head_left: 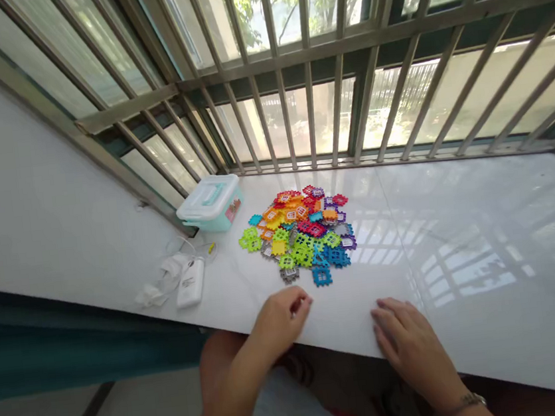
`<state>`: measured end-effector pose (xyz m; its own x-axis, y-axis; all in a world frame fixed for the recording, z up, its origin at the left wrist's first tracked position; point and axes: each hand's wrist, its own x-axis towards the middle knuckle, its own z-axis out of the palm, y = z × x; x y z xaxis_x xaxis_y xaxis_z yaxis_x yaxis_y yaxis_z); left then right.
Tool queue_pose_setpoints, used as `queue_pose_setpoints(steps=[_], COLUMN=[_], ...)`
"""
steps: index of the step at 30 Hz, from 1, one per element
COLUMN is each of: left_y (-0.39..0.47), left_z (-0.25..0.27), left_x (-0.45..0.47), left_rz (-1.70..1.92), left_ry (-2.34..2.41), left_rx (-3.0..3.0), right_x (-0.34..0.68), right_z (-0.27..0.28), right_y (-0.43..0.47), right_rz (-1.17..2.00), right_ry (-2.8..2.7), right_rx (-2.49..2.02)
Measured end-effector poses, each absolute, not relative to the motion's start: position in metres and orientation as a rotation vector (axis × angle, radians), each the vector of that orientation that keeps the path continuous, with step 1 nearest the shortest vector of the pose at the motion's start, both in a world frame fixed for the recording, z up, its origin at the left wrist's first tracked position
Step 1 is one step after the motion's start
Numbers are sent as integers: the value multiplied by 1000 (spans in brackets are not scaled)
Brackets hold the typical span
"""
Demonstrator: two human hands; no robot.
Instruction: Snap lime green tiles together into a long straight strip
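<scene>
A pile of colourful interlocking plastic building tiles [303,253] with toothed edges lies on the white ledge. Red, orange, yellow, green, blue, purple and grey pieces overlap, several with window-like cutouts. Just in front of the pile, my left hand [281,318] hovers over or rests on the ledge with its fingers curled in, and no tile shows in it. A blue square tile [322,276] at the pile's front edge is close to those fingers, apart from them. Farther right, my right hand [412,336] lies palm down at the ledge's front edge, fingers stretched out and touching no tile.
Left of the pile stands a light-blue box [212,205] with a white lid. Nearer me are a white device [190,283], a crumpled white tissue or bag [165,277] and a thin cable. Metal window bars [311,110] rise behind the glossy ledge [461,234]; a wall borders the left.
</scene>
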<state>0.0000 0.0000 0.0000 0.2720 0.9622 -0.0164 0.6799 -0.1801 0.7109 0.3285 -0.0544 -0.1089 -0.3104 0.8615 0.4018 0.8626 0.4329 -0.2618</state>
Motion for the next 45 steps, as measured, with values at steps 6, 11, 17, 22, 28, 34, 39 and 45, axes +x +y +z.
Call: queue_pose_setpoints(steps=[6,11,17,22,28,34,39,45], left_y=[99,151,172,164,159,157,164,181], left_z=[-64,-68,-78,-79,-77,-80,-81,-84], left_x=[-104,-126,-124,-126,-126,-122,-121,-122], left_rz=[151,184,242,282,279,231,185,141], left_ry=[2481,2653,2570,2410,2434,2577,2616,2642], left_rx=[1657,1526,1659,1846,1827,1724,1653,1551], right_x=[324,326,326,326,326,323,317,289], right_z=[-107,-112,-112,-111,-114,-111,-105,-81], right_y=[-54,-56,-57,-56,-57,-59,-54,-19], right_rz=[-29,-80,-125,-141,-154,-138,-73,125], right_ry=[-2167,-2166,-2162,-2156,-2159,-2128,-2091,-2138], right_rx=[-1468,-1447,-1447,-1441,-1448,-1475,-1537,-1452])
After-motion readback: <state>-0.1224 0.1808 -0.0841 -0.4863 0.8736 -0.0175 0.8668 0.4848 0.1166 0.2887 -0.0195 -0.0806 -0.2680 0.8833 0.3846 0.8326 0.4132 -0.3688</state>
